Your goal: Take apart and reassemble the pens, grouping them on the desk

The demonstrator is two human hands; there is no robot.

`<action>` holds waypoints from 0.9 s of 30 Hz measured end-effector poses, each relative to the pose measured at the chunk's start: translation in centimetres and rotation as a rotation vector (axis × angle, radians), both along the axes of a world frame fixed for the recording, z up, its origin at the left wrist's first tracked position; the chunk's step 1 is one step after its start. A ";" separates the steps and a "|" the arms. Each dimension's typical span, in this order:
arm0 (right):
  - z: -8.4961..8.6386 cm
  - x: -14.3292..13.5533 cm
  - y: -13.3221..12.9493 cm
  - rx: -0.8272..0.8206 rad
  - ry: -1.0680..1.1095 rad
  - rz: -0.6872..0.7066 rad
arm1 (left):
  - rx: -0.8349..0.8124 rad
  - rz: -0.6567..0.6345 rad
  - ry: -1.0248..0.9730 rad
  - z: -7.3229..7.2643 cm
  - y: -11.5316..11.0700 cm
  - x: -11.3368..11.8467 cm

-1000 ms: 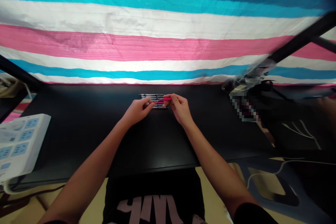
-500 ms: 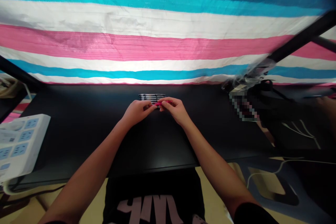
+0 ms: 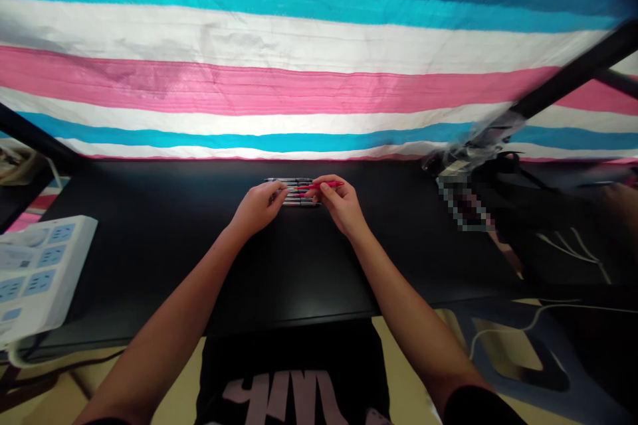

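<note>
Between the thumb and fingers of my right hand (image 3: pixel 339 199) is a pink pen (image 3: pixel 319 186), held level with its thin end toward the left. A row of several clear and dark pens (image 3: pixel 302 203) lies on the black table just under and behind both hands. My left hand (image 3: pixel 262 204) is at the left ends of that row, its fingers curled together. Whatever is in those fingertips, if anything, is too small to make out. The pink pen's thin end is close to the left fingertips, with a small gap between.
A white power strip (image 3: pixel 60 272) lies at the table's left side. Clear plastic wrapping (image 3: pixel 496 129) and dark items stand at the right by a black post (image 3: pixel 563 76). A striped sheet (image 3: pixel 299 89) hangs behind. Another person's hand (image 3: pixel 621 202) shows at the far right.
My hands have drawn apart a little. My right hand has moved slightly right with the pink pen, and more of the row of pens shows between the hands.
</note>
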State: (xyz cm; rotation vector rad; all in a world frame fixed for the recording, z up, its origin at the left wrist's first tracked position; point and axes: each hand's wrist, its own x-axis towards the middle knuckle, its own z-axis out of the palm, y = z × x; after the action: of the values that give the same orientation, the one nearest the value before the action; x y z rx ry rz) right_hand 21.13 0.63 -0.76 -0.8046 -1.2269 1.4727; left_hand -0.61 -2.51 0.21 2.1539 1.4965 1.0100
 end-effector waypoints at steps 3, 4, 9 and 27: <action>-0.2 0.0 0.0 -0.004 -0.022 0.012 | 0.026 -0.005 -0.019 0.0 -0.1 0.1; -0.3 0.0 0.1 0.001 -0.035 0.019 | 0.032 -0.006 -0.022 0.0 -0.1 0.1; -0.7 0.1 0.2 0.016 -0.069 0.104 | 0.067 0.004 -0.077 -0.1 -0.2 0.1; -0.6 0.0 0.3 0.067 -0.239 0.034 | 0.036 0.069 -0.076 0.5 -0.5 0.1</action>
State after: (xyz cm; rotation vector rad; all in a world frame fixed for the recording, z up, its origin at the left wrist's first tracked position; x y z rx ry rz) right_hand 21.17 0.94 -1.41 -0.9383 -1.4668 1.3832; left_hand -0.55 -2.98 0.70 2.0760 1.5373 1.1372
